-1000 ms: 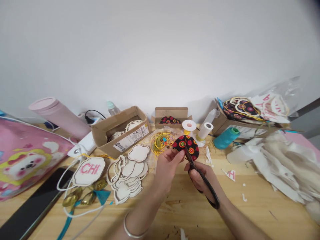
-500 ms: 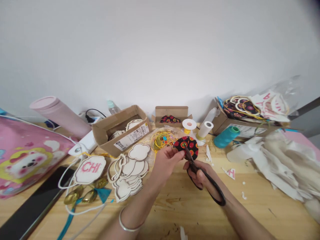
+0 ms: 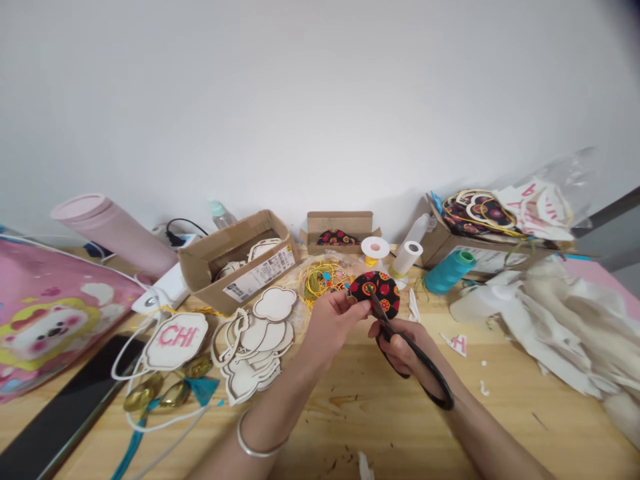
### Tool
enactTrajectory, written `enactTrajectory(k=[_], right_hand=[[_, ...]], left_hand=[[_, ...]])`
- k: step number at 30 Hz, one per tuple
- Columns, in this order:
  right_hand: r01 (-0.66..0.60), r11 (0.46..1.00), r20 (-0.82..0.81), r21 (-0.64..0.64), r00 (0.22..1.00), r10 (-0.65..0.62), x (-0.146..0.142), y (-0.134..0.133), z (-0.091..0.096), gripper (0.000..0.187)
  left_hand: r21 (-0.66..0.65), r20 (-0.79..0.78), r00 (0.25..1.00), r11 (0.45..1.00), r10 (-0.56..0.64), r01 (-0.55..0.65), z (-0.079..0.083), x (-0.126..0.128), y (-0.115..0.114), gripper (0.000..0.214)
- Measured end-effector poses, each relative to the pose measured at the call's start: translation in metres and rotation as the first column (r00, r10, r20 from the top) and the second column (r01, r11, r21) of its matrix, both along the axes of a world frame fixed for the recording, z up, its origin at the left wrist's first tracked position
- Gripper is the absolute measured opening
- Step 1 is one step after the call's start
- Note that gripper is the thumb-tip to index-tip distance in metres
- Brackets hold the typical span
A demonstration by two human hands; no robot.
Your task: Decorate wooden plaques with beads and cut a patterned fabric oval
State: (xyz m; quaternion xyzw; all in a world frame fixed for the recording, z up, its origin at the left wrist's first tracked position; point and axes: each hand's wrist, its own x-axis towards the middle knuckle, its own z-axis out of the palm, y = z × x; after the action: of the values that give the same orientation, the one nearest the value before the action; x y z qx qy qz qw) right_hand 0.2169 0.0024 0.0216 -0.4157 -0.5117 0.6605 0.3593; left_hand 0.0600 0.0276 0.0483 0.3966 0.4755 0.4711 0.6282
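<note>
Black flower-print fabric [image 3: 376, 293] is held up just above the wooden tabletop [image 3: 350, 427], near the middle of the view. The left hand [image 3: 333, 323] has it in a closed grip, pinched at its left edge between thumb and fingers, and a silver bangle [image 3: 250, 443] circles that wrist. The right hand [image 3: 400, 353] keeps a closed grip on the black-handled scissors [image 3: 430, 373], whose blades meet the lower edge of the fabric; how far apart they stand is hidden.

Just behind the hands, tangled yellow cord [image 3: 320, 283] lies in clear plastic, and a white spool [image 3: 375, 248] and a white roll [image 3: 406, 258] stand near the fabric. A small cardboard box [image 3: 340, 223] behind them holds more of the same print. To the left are a stack of pale cloud-shaped cutouts [image 3: 255, 347], a tag lettered "CHI" [image 3: 175, 340] and an open cardboard box [image 3: 200, 267] holding more cutouts. To the right stand a teal thread cone [image 3: 447, 273] and a heap of pale scraps [image 3: 565, 327], with a small scrap bearing a pink "H" [image 3: 455, 343] on the wood. A pink printed bag [image 3: 50, 320] lies at the far left.
</note>
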Motion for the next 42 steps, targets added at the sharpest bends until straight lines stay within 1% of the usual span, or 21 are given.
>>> enactTrajectory(k=[12, 19, 26, 29, 36, 39, 42], right_hand=[[-0.003, 1.000, 0.028, 0.008, 1.000, 0.003, 0.005, 0.002, 0.006, 0.066], [-0.017, 1.000, 0.019, 0.013, 1.000, 0.017, 0.006, 0.003, 0.008, 0.062], [-0.007, 1.000, 0.029, -0.005, 1.000, 0.008, 0.005, 0.001, 0.009, 0.062], [-0.009, 1.000, 0.041, -0.001, 0.999, 0.009, 0.005, 0.001, 0.010, 0.061], [-0.025, 1.000, 0.056, 0.009, 0.998, 0.024, 0.006, 0.003, 0.013, 0.059], [-0.016, 1.000, 0.052, 0.001, 0.999, 0.016, 0.005, 0.003, 0.010, 0.061], [0.000, 1.000, 0.036, -0.017, 0.999, 0.000, 0.004, 0.002, 0.005, 0.063]], left_hand=[[-0.043, -0.008, 0.999, 0.998, -0.047, 0.046, 0.013, -0.003, 0.002, 0.010], [-0.105, -0.091, 0.993, 0.992, -0.076, 0.066, 0.016, -0.006, 0.006, 0.013], [-0.096, -0.098, 0.989, 0.991, -0.107, 0.097, 0.012, -0.009, 0.007, 0.016], [-0.096, -0.099, 0.988, 0.989, -0.119, 0.109, 0.012, -0.010, 0.007, 0.014], [-0.110, -0.122, 0.977, 0.980, -0.177, 0.164, 0.010, -0.015, 0.011, 0.014], [-0.092, -0.092, 0.978, 0.980, -0.185, 0.176, 0.007, -0.016, 0.010, 0.018], [-0.054, -0.047, 0.987, 0.987, -0.151, 0.148, 0.005, -0.014, 0.008, 0.022]])
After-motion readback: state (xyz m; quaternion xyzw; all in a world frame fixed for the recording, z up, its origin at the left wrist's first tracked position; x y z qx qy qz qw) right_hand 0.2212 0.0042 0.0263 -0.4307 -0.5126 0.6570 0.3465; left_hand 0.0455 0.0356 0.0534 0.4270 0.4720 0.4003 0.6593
